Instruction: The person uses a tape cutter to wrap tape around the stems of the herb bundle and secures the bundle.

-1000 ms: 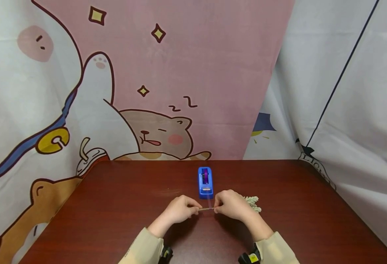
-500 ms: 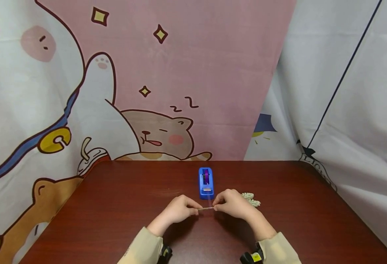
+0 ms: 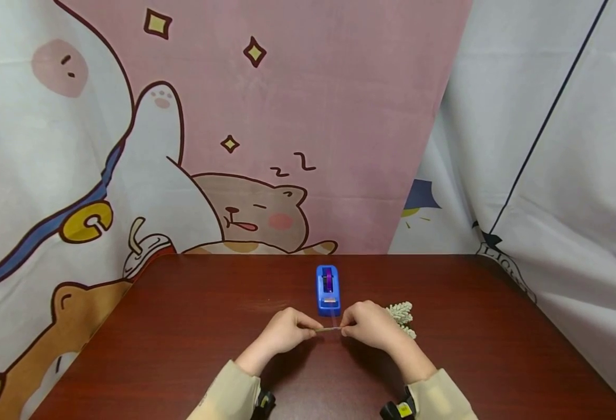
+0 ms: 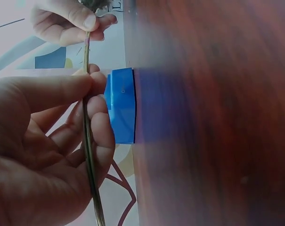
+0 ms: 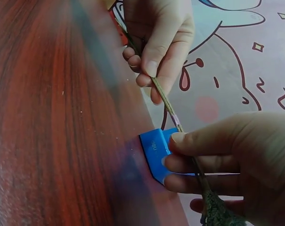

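Note:
Thin greenish-brown flower stems (image 3: 329,329) run crosswise between both hands at mid-table. My left hand (image 3: 286,332) pinches them between thumb and forefinger; their lower ends (image 4: 93,188) pass across its palm in the left wrist view. My right hand (image 3: 368,325) pinches the stems nearer the pale, knobbly flower heads (image 3: 401,313), which stick out beyond it. From the blue tape dispenser (image 3: 328,300) a clear, purplish strip of tape (image 3: 333,321) stretches to the stems. In the right wrist view, a pinkish wrap of tape (image 5: 175,119) shows on them just beside the right thumb.
The dispenser stands on the dark red-brown wooden table (image 3: 208,350), just beyond the hands, with a purple roll (image 3: 327,280) in it. A cartoon-printed cloth (image 3: 339,116) hangs behind the table's far edge, and white cloth (image 3: 565,175) hangs at the right.
The flower heads have turned and look more spread beyond the right hand, as the stems roll between the fingers. Both hands stay almost in place, and the dispenser has not moved.

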Demonstrator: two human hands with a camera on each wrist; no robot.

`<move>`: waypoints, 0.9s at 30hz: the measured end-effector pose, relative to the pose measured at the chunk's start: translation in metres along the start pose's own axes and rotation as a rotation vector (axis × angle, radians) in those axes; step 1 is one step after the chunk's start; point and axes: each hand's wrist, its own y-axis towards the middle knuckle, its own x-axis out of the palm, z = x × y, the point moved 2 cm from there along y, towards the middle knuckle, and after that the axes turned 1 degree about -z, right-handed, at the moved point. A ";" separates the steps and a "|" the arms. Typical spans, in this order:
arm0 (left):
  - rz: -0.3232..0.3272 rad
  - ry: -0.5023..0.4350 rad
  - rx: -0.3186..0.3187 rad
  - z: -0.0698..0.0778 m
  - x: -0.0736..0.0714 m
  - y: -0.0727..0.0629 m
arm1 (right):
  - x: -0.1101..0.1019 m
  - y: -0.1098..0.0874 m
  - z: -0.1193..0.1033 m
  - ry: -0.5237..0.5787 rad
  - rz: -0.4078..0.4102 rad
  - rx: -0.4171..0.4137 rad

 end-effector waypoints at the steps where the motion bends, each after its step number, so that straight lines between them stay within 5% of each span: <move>1: -0.001 -0.002 0.000 0.000 0.000 0.000 | 0.000 0.000 0.000 -0.015 0.012 0.004; 7: -0.056 -0.042 -0.001 -0.002 0.000 0.001 | 0.004 0.000 -0.002 -0.050 0.041 0.019; 17: -0.262 -0.030 -0.012 -0.003 -0.004 0.004 | 0.009 0.003 -0.004 -0.068 0.045 0.048; 27: -0.250 0.040 0.047 0.006 -0.011 0.010 | -0.003 0.009 0.005 0.046 -0.087 -0.020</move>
